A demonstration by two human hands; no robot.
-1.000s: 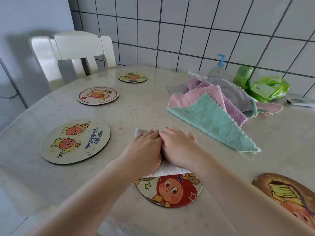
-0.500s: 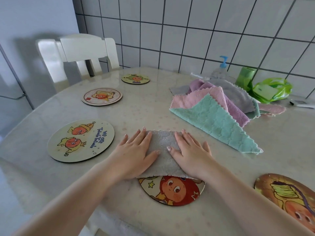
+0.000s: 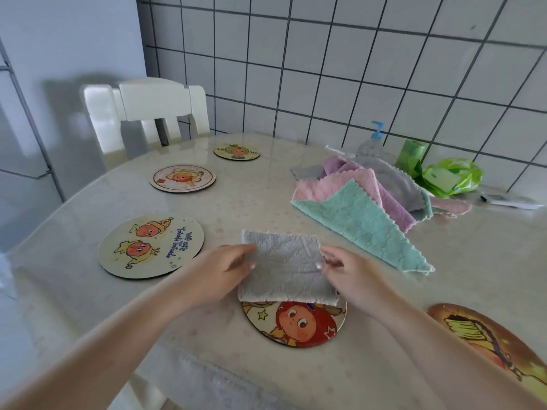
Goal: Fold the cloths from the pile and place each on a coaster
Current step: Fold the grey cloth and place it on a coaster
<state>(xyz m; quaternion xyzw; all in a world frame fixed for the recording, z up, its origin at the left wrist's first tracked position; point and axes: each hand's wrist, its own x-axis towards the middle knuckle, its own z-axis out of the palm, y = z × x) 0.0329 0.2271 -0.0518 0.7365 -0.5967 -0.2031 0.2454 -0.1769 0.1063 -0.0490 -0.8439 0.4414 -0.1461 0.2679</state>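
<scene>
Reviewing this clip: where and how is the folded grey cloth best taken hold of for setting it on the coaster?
Probably by its two side edges, one from each side: the grey cloth lies as a flat rectangle, and the left hand and right hand already pinch those edges.

Coasters, round, printed: five. Folded grey cloth: one. Cloths in pile: exact number cannot be told; teal, pink, purple and grey layers show. Chair: one. Pump bottle: one. Green roll: one. Green packet: one. Hands: two.
</scene>
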